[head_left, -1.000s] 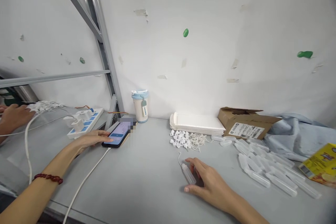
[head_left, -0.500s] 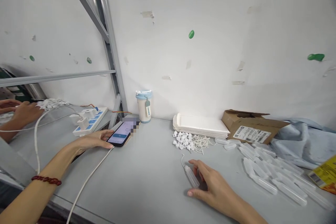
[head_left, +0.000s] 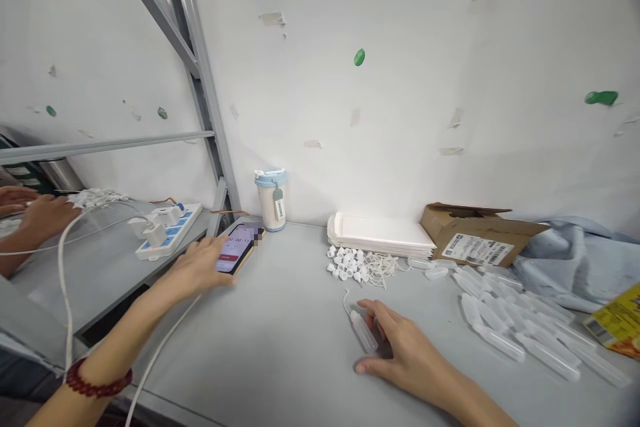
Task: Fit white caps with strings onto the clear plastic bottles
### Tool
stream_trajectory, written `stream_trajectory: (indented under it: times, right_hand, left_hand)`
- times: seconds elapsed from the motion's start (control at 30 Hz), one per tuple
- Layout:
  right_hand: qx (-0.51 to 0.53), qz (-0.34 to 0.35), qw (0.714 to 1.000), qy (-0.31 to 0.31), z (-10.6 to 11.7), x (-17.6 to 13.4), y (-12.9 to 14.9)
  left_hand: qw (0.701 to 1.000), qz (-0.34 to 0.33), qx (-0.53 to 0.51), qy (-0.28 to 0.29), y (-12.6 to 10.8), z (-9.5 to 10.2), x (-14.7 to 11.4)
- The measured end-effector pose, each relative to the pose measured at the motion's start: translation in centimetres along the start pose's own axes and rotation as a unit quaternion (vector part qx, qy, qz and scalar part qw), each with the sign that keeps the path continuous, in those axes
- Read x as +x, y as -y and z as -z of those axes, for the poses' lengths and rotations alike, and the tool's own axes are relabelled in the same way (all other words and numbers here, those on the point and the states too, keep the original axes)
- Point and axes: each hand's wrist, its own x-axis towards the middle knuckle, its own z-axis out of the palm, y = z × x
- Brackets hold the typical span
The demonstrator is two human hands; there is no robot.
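My left hand (head_left: 197,268), with a dark red bracelet (head_left: 99,379) on its wrist, is over the left edge of a phone (head_left: 235,250). Its thumb and fingers are apart, partly covering the screen, which shows a running time readout. A small translucent squeeze bottle (head_left: 363,332) lies on the table with a thin white cord (head_left: 346,302) at its neck. Beside it rests my right hand (head_left: 393,347), thumb and fingers curved apart around its right side, not gripping it. Small white caps (head_left: 347,263), white cords (head_left: 381,269) and several empty bottles (head_left: 505,320) lie beyond and to the right.
A tumbler (head_left: 273,200) stands by the wall, with a stack of white envelopes (head_left: 383,232) and a cardboard box (head_left: 480,240) to its right. At left are a power strip (head_left: 175,237), a charging cable (head_left: 163,343) and a co-worker's hands (head_left: 47,217).
My left hand has shifted from the phone's lower left edge up over its left side. The screen has changed to a time readout. My right hand and the bottle stay put.
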Motion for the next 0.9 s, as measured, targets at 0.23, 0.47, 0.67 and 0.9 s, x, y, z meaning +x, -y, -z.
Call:
stream_trajectory:
  times: [0.23, 0.47, 0.67, 0.9]
  right_hand:
    - [0.015, -0.007, 1.0, 0.001, 0.0, 0.0, -0.2]
    - [0.036, 0.001, 0.999, -0.009, 0.3, -0.2, -0.1]
    - [0.034, 0.011, 0.999, -0.021, 0.2, -0.1, 0.1]
    - [0.018, 0.027, 0.999, -0.039, 0.1, 0.1, 0.2]
  left_hand:
    - [0.97, -0.198, -0.032, 0.14, -11.6, 0.3, -5.4]
    - [0.936, -0.263, -0.06, 0.225, -15.2, -3.5, -3.5]
    - [0.912, -0.225, -0.226, 0.259, -15.0, -6.9, -2.3]
    - [0.905, -0.256, -0.275, 0.197, -15.3, -8.4, -3.2]
